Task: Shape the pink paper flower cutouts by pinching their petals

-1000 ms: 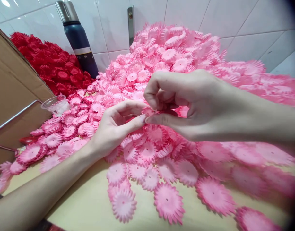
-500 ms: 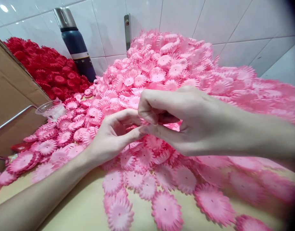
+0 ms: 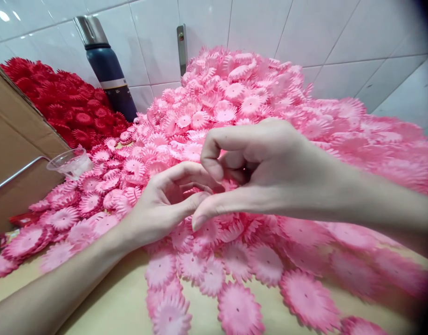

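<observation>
My left hand is held over the front of a large pile of pink paper-like petal discs. Its fingers curl toward the thumb, and whatever sits between the tips is hidden behind my right thumb. Meeting it from the right is my right hand, with the thumb stretched away from a bent index finger and the other fingers folded in. Nothing shows between that thumb and index finger. Below both hands, loose pink discs with scalloped edges and small centre holes lie flat, one of them a darker-edged disc.
At the left stand a cardboard box, a clear plastic cup and a heap of red petal discs. A dark blue bottle leans near the white tiled wall. The tabletop is pale yellow.
My right thumb has moved down and left, opening away from the index finger. The left hand stays nearly in place, and the whole view has shifted slightly.
</observation>
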Available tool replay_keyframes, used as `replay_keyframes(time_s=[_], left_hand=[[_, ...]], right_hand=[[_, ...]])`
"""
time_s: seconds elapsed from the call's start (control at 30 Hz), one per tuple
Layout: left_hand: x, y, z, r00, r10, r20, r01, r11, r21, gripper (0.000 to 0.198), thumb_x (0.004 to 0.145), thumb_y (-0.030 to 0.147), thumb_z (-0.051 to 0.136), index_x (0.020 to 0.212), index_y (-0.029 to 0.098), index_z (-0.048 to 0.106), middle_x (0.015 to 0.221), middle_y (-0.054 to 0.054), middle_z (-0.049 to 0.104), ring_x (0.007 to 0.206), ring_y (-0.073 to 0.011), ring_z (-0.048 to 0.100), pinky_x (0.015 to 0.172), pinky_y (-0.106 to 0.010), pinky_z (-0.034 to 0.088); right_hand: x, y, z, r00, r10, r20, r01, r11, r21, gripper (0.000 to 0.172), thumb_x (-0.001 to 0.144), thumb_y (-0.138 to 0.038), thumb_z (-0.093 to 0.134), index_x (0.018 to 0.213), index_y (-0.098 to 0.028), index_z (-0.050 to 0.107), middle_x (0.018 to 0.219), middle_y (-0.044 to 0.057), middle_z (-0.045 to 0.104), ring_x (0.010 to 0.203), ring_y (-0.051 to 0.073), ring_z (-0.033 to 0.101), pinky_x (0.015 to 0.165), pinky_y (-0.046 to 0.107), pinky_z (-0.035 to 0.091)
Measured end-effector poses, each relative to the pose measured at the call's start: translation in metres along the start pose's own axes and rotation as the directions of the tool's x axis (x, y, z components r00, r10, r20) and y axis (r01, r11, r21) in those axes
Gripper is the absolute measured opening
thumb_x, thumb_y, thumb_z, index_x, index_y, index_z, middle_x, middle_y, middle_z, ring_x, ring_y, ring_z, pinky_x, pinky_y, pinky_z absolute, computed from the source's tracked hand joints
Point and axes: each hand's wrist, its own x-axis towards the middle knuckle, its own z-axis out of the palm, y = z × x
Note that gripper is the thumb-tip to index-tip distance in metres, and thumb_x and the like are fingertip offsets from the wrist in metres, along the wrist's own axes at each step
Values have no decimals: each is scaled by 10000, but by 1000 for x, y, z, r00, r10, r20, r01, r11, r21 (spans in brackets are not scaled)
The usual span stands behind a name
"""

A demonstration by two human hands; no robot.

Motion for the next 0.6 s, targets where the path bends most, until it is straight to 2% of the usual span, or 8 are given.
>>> replay_keyframes(time_s=[0.07, 0.2, 0.3, 0.5, 0.53, 0.6], left_hand=[[0, 0, 1, 1000, 0, 13, 0, 1000, -3, 206, 768, 204, 765, 963, 207, 700, 985, -42, 703, 935, -183, 673, 855, -281, 547], [0, 1, 2, 1000, 13, 3, -13, 1000, 6, 60, 808, 196, 722, 818, 185, 664, 967, -40, 701, 929, -173, 669, 829, -265, 543], [0, 1, 2, 999, -14, -38, 14, 1000, 1, 130, 765, 202, 764, 764, 179, 636, 868, -15, 682, 822, -148, 653, 762, -250, 540], [2, 2, 0, 988, -22, -152, 24, 1000, 15, 207, 730, 308, 800, 799, 176, 656, 804, 1, 634, 744, -122, 602, 692, -216, 515], [3, 2, 0, 984, -15, -179, 19, 1000, 20, 194, 746, 313, 786, 794, 180, 653, 795, 3, 631, 730, -117, 598, 680, -212, 511], [3, 2, 1, 980, -19, -199, 26, 999, 31, 164, 772, 305, 764, 799, 187, 653, 778, 7, 625, 706, -110, 590, 667, -211, 506]], right_hand=[[0, 2, 0, 1000, -14, 10, 14, 1000, 26, 448, 710, -252, 806, 626, -200, 368, 555, -73, 360, 508, 63, 323, 431, 239, 265], [-2, 5, 3, 999, -2, 35, -2, 996, 89, 481, 698, -311, 817, 603, -190, 361, 558, -71, 355, 520, 58, 319, 428, 231, 252], [-3, 3, 2, 996, 45, 77, -53, 993, 103, 382, 718, -320, 804, 633, -178, 459, 576, -56, 461, 524, 59, 391, 425, 216, 301], [-2, -2, -13, 980, 97, 175, -101, 995, 15, 81, 861, -177, 629, 780, -172, 630, 706, -1, 651, 579, 82, 545, 472, 197, 423], [-2, -1, -15, 979, 95, 178, -99, 995, 13, 53, 858, -148, 614, 822, -176, 641, 743, 7, 676, 608, 93, 574, 488, 198, 441], [-2, 1, -17, 975, 115, 190, -118, 993, 1, 119, 849, -102, 596, 921, -186, 639, 805, 16, 708, 647, 110, 612, 503, 202, 460]])
